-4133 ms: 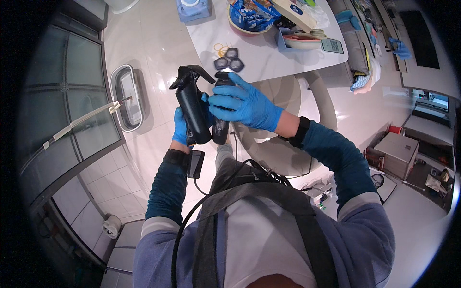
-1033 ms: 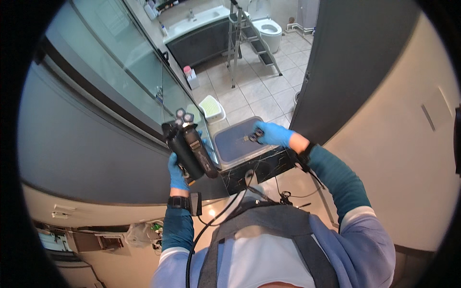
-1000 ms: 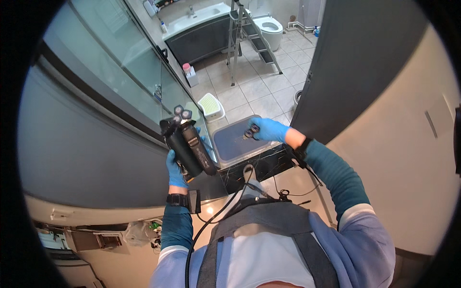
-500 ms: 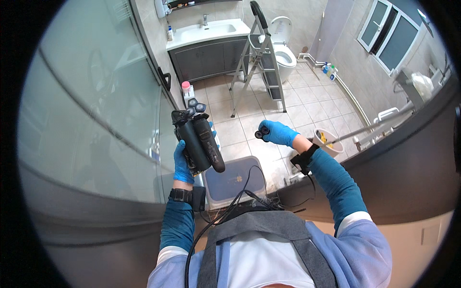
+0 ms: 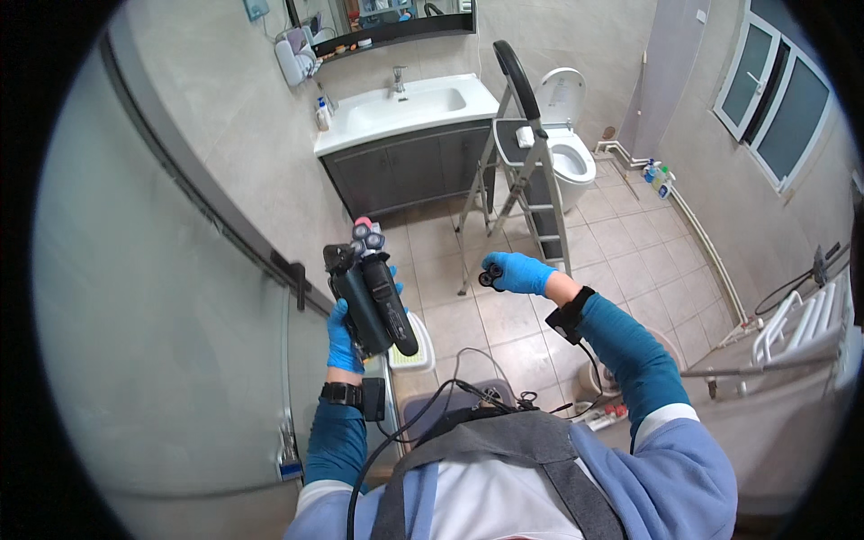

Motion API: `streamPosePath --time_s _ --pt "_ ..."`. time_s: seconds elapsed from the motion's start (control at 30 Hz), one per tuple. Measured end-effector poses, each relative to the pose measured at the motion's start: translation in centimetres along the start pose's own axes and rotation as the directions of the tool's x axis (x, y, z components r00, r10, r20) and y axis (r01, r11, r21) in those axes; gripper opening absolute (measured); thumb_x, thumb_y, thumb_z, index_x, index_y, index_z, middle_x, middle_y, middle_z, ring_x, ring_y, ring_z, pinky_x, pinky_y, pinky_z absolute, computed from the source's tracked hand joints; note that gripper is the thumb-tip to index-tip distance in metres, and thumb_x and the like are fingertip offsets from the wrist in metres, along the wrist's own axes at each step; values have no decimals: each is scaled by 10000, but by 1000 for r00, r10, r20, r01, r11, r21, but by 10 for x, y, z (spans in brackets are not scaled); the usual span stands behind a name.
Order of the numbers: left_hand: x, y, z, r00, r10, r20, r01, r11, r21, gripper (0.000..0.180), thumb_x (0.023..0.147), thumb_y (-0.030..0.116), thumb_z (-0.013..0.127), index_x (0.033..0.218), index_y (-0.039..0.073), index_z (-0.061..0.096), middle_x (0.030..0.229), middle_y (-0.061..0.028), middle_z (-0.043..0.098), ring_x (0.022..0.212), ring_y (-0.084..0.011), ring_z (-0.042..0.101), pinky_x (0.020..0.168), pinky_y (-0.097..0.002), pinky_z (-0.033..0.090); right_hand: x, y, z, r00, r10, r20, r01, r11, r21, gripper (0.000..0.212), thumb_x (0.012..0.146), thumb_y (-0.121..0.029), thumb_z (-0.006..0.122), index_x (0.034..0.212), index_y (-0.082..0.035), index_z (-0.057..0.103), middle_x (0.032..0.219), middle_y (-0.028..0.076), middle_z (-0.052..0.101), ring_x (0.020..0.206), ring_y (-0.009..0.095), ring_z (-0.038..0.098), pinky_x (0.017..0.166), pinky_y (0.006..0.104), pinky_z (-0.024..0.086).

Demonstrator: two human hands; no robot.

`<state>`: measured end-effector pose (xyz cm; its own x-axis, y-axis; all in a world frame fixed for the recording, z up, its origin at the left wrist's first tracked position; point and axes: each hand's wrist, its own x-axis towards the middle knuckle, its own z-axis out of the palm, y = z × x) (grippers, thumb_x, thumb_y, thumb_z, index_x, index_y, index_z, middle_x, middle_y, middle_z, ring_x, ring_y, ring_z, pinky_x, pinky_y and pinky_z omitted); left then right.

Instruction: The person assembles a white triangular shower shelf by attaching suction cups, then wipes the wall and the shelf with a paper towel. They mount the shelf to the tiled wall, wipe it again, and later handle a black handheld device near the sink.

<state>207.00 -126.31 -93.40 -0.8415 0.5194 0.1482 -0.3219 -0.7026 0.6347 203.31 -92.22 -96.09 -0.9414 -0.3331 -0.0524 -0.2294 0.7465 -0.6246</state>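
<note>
My left hand (image 5: 341, 338), in a blue glove, is closed round a bundle of dark items. On its right side is a black electric shaver (image 5: 389, 309) with several round grey cutters (image 5: 367, 238) at its upper end. Beside it lies a thicker dark cylinder (image 5: 363, 312), whose exact kind I cannot make out. Out to the right, my right hand (image 5: 526, 273), also gloved in blue, pinches a small black shaver head (image 5: 491, 275) with round cutters. The two hands are apart, both held above the tiled floor.
A folding stepladder (image 5: 531, 189) stands before the toilet (image 5: 572, 160). A white sink (image 5: 409, 110) on a dark cabinet (image 5: 405, 171) is at the back left. The glass door (image 5: 180, 315) runs along my left. A towel rack (image 5: 801, 324) is at right; bottles (image 5: 663, 183) stand by the wall.
I have moved forward into the bathroom and my view has tilted up, so the mirror now shows. Both hands keep their hold; the bin is now mostly behind my right arm.
</note>
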Motion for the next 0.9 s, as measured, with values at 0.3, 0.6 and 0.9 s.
streamPosePath --time_s 0.3,0.6,0.9 --pt "131 44 -64 994 56 -91 -61 996 -58 953 723 437 712 1457 63 234 1444 -195 346 1268 -369 435 1011 -544 431 235 -29 -33 979 -182 90 187 981 -52 435 788 -228 653 1173 -55 546 1031 196 645 967 379 611 817 429 489" --pt "244 85 -118 988 124 -95 -131 989 -73 921 757 503 659 1466 85 246 1477 -191 302 1297 -365 407 1028 -564 387 371 3 -87 999 -50 14 51 997 -49 531 802 -229 613 1292 -85 468 1085 218 630 998 402 600 850 441 485" --pt "396 125 -159 997 37 -70 -45 992 -115 961 730 457 708 1460 56 229 1452 -171 345 1247 -356 450 1044 -512 404 531 72 -137 971 171 -168 -68 868 492 398 794 -199 703 1072 36 543 855 152 638 679 225 620 609 323 510"
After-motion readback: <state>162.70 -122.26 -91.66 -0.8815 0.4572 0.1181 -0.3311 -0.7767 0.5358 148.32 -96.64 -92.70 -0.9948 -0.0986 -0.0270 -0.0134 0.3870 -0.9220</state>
